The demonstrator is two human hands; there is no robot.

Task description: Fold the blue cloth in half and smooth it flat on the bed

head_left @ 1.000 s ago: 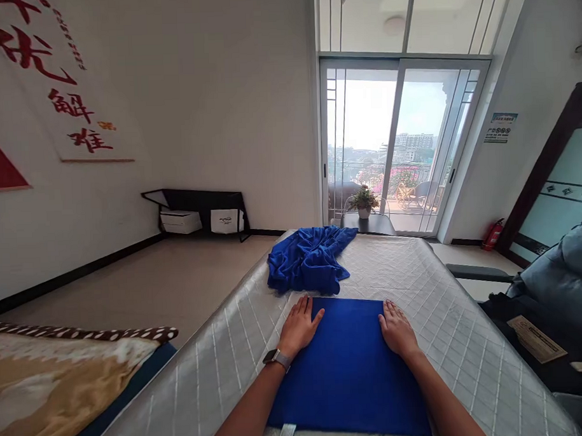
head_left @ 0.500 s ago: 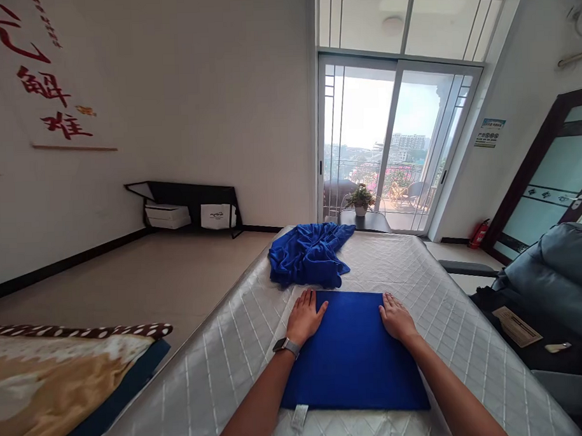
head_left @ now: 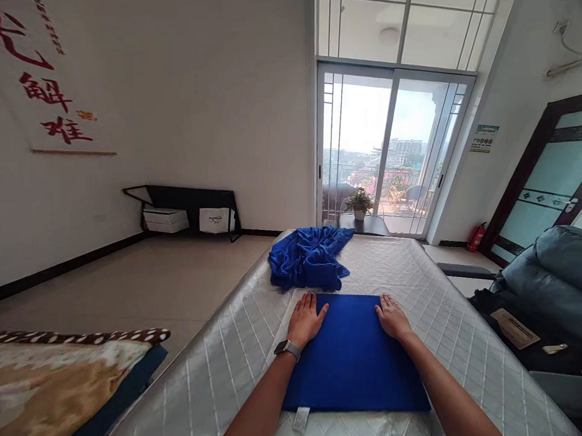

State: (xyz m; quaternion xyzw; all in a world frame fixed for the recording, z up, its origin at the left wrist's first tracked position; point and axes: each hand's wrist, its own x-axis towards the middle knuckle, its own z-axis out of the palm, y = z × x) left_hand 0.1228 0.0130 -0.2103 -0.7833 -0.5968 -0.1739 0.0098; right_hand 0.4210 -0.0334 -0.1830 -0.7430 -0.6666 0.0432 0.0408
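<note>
A flat blue folded cloth (head_left: 356,362) lies on the silver quilted mattress (head_left: 220,373), with a white tag (head_left: 301,419) sticking out at its near left edge. My left hand (head_left: 305,322), a watch on its wrist, rests flat on the cloth's far left corner with fingers spread. On the far right corner lies my right hand (head_left: 392,316), palm down, its thumb apart from the fingers. Just beyond them is a crumpled blue cloth (head_left: 311,258), touched by neither hand.
A patterned blanket (head_left: 63,391) is at the lower left. To the right stands a dark armchair (head_left: 555,285) with a cardboard piece (head_left: 515,328) on it. A potted plant (head_left: 360,204) stands beyond the mattress, before the glass doors.
My right hand has shifted slightly left along the cloth's far edge. My left hand stays at its corner. The view has tilted a little.
</note>
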